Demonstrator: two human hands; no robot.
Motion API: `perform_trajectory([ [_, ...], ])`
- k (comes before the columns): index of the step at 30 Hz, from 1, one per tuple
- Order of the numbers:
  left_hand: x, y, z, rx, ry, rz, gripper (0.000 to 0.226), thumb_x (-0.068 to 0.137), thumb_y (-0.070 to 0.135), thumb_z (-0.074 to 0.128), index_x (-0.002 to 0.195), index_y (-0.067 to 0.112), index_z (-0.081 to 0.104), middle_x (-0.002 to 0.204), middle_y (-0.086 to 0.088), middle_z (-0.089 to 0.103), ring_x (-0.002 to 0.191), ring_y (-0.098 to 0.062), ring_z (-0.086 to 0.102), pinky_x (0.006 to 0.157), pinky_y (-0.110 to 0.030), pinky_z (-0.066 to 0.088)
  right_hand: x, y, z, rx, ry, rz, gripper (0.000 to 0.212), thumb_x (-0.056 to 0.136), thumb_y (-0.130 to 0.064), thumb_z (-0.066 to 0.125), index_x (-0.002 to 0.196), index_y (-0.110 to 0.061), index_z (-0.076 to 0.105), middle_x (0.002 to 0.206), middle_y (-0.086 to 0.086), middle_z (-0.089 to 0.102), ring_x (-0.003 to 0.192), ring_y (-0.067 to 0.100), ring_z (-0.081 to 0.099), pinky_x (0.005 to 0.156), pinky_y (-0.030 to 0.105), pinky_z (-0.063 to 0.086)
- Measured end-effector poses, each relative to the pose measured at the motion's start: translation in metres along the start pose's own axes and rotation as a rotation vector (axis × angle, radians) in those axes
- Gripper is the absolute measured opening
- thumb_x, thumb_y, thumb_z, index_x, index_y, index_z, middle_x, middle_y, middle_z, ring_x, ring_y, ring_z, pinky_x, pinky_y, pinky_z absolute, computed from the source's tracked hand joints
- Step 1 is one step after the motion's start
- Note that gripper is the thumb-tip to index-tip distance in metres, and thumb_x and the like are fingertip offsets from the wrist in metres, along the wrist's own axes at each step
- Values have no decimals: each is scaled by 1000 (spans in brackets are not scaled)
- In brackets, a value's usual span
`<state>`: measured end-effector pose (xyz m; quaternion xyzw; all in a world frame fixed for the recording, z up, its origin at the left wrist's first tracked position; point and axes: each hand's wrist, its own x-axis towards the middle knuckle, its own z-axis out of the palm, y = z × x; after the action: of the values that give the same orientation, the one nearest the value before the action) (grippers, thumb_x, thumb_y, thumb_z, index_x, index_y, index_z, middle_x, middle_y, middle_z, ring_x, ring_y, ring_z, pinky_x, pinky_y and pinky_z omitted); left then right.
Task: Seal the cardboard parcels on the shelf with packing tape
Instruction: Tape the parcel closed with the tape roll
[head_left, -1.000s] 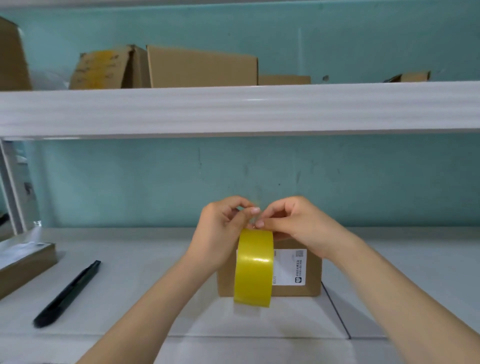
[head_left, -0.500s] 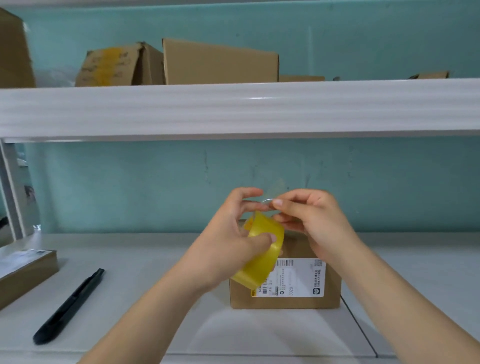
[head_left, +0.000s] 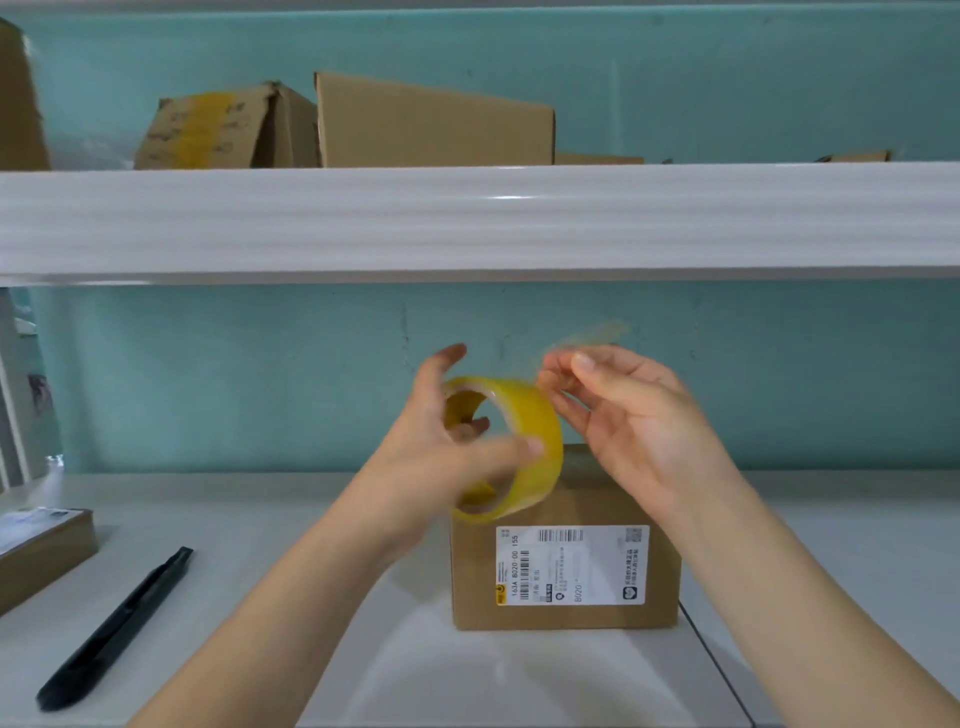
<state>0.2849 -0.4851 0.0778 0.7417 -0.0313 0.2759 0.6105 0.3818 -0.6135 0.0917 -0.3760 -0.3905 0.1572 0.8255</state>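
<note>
The white lower shelf (head_left: 234, 525) carries a small cardboard parcel (head_left: 566, 571) near its middle, standing with its printed label facing out. Well to the left lies a slim black pen-shaped tool (head_left: 114, 629), and at the far left edge a flat carton (head_left: 47, 551). On the upper shelf (head_left: 467, 218) stand a yellow-taped box (head_left: 218, 130) and, right beside it, a plain box (head_left: 431, 124).

**Tape end peeled, roll tipped**

The tape roll (head_left: 530, 431), edge-on a second ago, now tilts with its core facing left. The left hand (head_left: 436, 462) has moved from its top edge to grip through the core. The right hand (head_left: 639, 436) has drawn off to the right, pinching the tape end (head_left: 587, 336) peeled from the roll.
</note>
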Motion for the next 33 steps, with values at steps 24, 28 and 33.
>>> perform_trajectory([
  [24,32,-14,-35,-616,913,260,40,78,-11,62,94,24,50,114,-2,57,101,-26,65,76,-30,52,-5,10,-16,-353,136,424,17,77,12,63,87,-1,58,63,14,69,43,12,62,40,18,51],
  [28,25,-6,-28,-546,817,333,43,79,-20,54,93,20,50,105,0,59,91,-31,69,88,-41,51,0,18,-10,-275,132,432,10,81,1,63,89,-4,59,73,14,68,56,18,66,49,25,55],
  [33,20,-1,-18,-692,709,272,38,82,-20,50,95,15,49,108,-6,59,99,-35,66,85,-41,52,9,41,2,-527,129,285,32,78,-29,71,106,-16,62,109,1,64,102,15,61,91,33,51],
])
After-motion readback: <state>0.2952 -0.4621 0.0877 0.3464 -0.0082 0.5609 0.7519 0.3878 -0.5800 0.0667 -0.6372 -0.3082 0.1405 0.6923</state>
